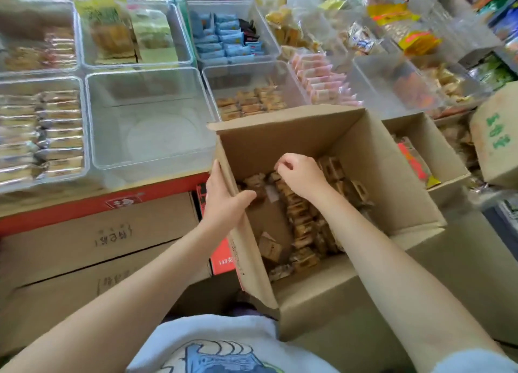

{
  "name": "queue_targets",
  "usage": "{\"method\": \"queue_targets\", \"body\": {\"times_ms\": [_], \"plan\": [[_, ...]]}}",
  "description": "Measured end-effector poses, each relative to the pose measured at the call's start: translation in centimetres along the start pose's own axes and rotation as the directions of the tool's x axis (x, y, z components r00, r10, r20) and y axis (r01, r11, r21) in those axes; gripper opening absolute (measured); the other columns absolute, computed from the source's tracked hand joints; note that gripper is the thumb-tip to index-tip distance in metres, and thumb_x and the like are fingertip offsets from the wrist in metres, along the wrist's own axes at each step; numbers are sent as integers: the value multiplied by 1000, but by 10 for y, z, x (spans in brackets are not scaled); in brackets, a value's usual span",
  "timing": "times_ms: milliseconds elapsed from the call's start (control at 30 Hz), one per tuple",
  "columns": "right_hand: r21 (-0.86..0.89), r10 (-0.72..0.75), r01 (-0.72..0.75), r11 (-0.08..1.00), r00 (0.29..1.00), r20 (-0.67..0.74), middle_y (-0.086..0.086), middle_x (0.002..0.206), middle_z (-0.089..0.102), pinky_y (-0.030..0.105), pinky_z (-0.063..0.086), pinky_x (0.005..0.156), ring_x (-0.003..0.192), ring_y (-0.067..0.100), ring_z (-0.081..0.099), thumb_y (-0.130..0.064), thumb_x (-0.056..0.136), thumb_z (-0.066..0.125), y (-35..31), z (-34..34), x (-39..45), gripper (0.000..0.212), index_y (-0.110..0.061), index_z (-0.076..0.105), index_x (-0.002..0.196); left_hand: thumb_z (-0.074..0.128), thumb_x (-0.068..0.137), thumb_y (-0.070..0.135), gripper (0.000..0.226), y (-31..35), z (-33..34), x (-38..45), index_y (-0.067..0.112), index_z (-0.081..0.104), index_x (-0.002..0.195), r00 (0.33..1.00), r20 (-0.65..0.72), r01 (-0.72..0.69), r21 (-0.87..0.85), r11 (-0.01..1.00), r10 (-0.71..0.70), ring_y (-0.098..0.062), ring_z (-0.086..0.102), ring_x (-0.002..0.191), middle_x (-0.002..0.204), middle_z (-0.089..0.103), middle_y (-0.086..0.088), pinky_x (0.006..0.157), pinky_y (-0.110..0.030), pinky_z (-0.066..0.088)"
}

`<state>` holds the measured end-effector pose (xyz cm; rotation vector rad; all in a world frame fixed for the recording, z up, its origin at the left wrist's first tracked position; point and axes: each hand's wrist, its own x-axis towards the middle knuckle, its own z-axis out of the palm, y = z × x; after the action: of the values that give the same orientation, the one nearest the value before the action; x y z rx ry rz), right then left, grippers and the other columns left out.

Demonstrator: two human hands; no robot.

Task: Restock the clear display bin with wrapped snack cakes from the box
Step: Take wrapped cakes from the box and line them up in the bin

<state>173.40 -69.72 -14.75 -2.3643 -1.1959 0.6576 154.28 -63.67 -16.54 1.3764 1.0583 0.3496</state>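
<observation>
An open brown cardboard box [392,182] sits just below the row of bins, holding brown wrapped snack cakes [302,224] along its right side. The left hand [224,201] grips the box's left wall, thumb inside and fingers outside. The right hand [300,173] reaches into the box, its fingers curled and pinching a cake at the far end of the row. The empty clear plastic display bin [151,120] stands left of the box. A red label [222,256] beside the box reads "143"; green print on another carton [496,131] is unreadable.
</observation>
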Motion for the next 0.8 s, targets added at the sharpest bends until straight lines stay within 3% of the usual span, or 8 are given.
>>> {"method": "queue_targets", "body": {"times_ms": [133, 233, 333, 400, 500, 600, 733, 800], "plan": [[-126, 42, -12, 992, 970, 239, -2, 104, 64, 23, 45, 67, 94, 17, 62, -26, 102, 51, 36, 26, 40, 21, -19, 68, 113, 68, 63, 46, 99, -13, 2, 0, 54, 26, 152, 999, -21, -52, -122, 991, 50, -18, 35, 144, 153, 40, 10, 117, -55, 35], [-158, 55, -9, 987, 955, 290, 6, 118, 64, 28, 47, 80, 105, 23, 62, -19, 102, 52, 53, 57, 66, 25, -13, 64, 123, 65, 67, 43, 79, -9, 4, -8, 79, 31, 129, 995, -39, -100, -121, 988, 96, -11, 32, 145, 144, 41, 33, 121, -53, 27], [-223, 114, -36, 974, 930, 349, 15, 135, 58, 33, 45, 92, 123, 34, 56, -14, 100, 52, 66, 91, 84, 37, -7, 51, 137, 64, 73, 36, 76, -7, 5, -11, 77, 28, 126, 997, -42, -73, -110, 991, 68, -4, 29, 144, 135, 38, 48, 124, -48, 22], [-218, 236, -165, 962, 904, 356, 17, 143, 52, 36, 45, 99, 129, 35, 52, -16, 99, 58, 71, 113, 87, 57, -2, 33, 148, 64, 74, 35, 81, -7, 7, -13, 65, 25, 139, 997, -55, -58, -126, 990, 52, -5, 27, 146, 148, 35, 35, 124, -48, 21], [-84, 372, -366, 927, 863, 341, 16, 151, 45, 37, 41, 107, 137, 33, 46, -39, 89, 75, 78, 139, 86, 102, 1, 9, 156, 62, 77, 33, 85, -5, 8, -13, 57, 20, 146, 997, -66, -42, -139, 989, 33, -10, 26, 148, 158, 30, 19, 124, -53, 22], [-178, 381, -341, 923, 872, 307, 18, 153, 42, 39, 40, 110, 140, 34, 42, -48, 88, 73, 84, 153, 89, 113, 4, -2, 156, 61, 76, 33, 85, -5, 8, -12, 55, 21, 147, 996, -73, -61, -134, 989, 52, -13, 29, 148, 158, 33, 16, 123, -54, 24], [-125, 339, -315, 941, 886, 316, 18, 149, 48, 37, 45, 105, 135, 32, 49, -40, 91, 72, 87, 152, 93, 89, 1, 24, 154, 59, 75, 28, 78, -6, 11, -11, 57, 24, 139, 996, -61, -72, -149, 986, 63, -6, 32, 142, 143, 38, 32, 114, -36, 28], [-50, 340, -349, 936, 858, 385, 15, 142, 55, 36, 54, 90, 120, 31, 61, -40, 90, 71, 83, 136, 93, 70, -4, 43, 144, 59, 75, 29, 80, -5, 11, -10, 58, 22, 139, 996, -60, -69, -136, 988, 62, -4, 29, 141, 138, 34, 37, 112, -34, 25]]}}
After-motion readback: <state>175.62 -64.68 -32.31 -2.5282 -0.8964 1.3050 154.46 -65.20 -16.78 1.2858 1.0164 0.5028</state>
